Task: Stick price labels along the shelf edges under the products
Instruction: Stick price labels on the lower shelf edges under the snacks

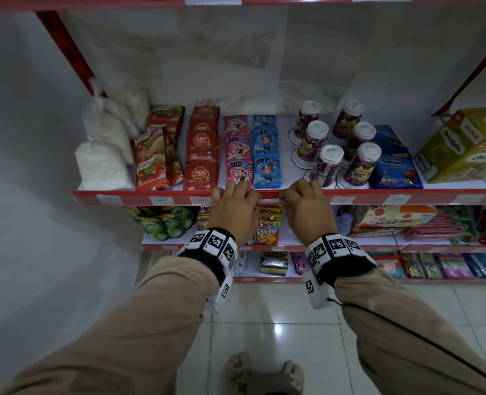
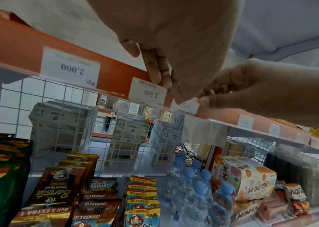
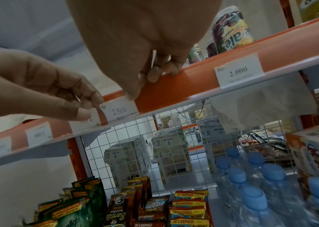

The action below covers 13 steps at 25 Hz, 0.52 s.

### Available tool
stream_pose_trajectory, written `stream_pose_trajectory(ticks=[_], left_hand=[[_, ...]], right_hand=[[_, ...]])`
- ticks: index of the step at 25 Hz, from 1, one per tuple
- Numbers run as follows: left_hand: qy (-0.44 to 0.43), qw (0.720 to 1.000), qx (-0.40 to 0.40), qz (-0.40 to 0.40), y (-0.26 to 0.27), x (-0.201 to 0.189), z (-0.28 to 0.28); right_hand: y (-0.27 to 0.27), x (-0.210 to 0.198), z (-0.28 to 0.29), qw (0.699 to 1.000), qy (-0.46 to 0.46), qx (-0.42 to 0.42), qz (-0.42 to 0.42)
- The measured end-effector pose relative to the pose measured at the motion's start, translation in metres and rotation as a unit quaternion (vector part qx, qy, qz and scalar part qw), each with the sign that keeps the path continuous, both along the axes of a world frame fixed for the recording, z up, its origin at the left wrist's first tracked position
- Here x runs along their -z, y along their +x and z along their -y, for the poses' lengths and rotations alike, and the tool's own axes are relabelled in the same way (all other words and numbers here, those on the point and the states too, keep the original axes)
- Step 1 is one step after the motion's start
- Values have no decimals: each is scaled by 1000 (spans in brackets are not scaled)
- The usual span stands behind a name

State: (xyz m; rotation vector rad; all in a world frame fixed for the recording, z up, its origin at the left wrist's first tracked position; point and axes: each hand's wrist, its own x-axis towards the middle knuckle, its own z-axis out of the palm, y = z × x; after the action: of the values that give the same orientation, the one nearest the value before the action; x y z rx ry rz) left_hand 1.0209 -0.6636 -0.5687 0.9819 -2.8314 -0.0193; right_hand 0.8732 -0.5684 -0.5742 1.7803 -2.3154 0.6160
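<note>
Item: price label [image 3: 120, 109], marked 1.500, long axis along shelf edge [image 1: 358, 193] beneath blue sachets [image 1: 265, 163]. Left end pinched by left hand [image 1: 234, 208]; right end pressed by right hand [image 1: 304, 208], fingers curled over the rail.

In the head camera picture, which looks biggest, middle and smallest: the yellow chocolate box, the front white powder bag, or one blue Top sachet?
1. Yellow cardboard chocolate box, biggest.
2. Front white powder bag.
3. Blue Top sachet, smallest.

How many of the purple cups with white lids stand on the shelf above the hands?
6 purple cups, right of the blue sachets, in two columns. Left column. Right column. None seems hidden.
</note>
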Motion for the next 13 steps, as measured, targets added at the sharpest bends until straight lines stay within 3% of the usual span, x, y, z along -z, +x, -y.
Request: stream_pose_trajectory(ticks=[8,13], left_hand=[[30,998,-5,-47,6,-4,-4],[9,999,-31,-18,20,-5,-5]], right_hand=[[4,1,-7,1000,-13,7,23],[4,-3,-5,999,12,11,29]])
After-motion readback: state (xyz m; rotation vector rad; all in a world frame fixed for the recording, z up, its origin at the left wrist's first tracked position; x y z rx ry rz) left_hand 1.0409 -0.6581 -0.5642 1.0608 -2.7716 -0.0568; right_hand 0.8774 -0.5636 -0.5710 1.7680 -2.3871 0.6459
